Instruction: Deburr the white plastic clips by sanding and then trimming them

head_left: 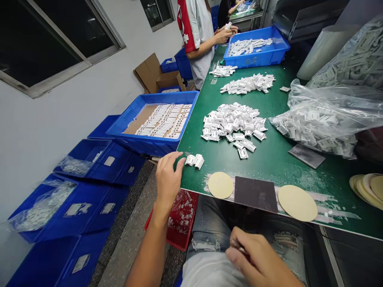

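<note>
At the table's left edge, my left hand (168,175) has its thumb and fingers apart with nothing between them. Just right of its fingertips lie a few small white plastic parts (198,161). My right hand (254,255) is low over my lap, fingers curled closed around something small that is mostly hidden. A loose pile of the same white parts (233,121) sits mid-table, beyond both hands. Along the near edge are a round cream disc (220,185), a dark rectangular sheet (255,194) and a second cream disc (297,203).
Plastic bags of white parts (326,123) crowd the right side. A blue bin (254,59) stands at the far end, beside a person (199,44) handling parts. Left of the table is a blue crate (149,142) with rows of pieces; a red bin (182,235) sits below.
</note>
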Motion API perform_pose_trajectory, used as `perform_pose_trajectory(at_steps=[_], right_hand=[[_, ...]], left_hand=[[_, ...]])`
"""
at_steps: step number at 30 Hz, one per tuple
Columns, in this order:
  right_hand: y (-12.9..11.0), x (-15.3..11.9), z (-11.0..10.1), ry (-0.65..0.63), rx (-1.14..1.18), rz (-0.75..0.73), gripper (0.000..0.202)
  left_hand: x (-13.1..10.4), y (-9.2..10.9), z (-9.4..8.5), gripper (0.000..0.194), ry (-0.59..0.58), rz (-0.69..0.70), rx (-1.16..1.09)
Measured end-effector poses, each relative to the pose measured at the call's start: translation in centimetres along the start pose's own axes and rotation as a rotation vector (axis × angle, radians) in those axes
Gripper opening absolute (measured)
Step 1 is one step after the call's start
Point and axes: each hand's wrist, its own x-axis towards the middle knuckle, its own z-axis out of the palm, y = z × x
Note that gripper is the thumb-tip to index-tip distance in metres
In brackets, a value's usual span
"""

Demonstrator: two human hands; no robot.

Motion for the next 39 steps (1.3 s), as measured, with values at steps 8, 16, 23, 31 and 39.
perform_pose_trajectory(at_steps=[8, 16, 23, 31, 39], right_hand=[[8.3, 2.2, 2.2, -0.045, -0.230, 0.433, 0.041], [7.7, 1.1, 1.8, 0.071, -0.609, 0.570, 0.040], [7.1, 0.6, 1.3, 0.110, -0.583, 0.557, 0.031], [8.2, -0.7, 0.8, 0.195, -0.503, 0.479, 0.039], [8.1, -2.2, 0.6, 0.145, -0.352, 0.386, 0.028]], left_hand=[[-9.6, -5.6, -2.6, 0.022, -0.012, 0.095, 0.132], [-10.1, -6.3, -3.0, 0.028, 0.159, -0.044, 0.233], [-5.7, -3.1, -3.6, 0.034, 0.294, -0.148, 0.302], [0.9, 6.6, 0.7, 0.024, -0.148, 0.282, -0.040], [3.5, 13.0, 7.1, 0.020, -0.411, 0.379, -0.095]])
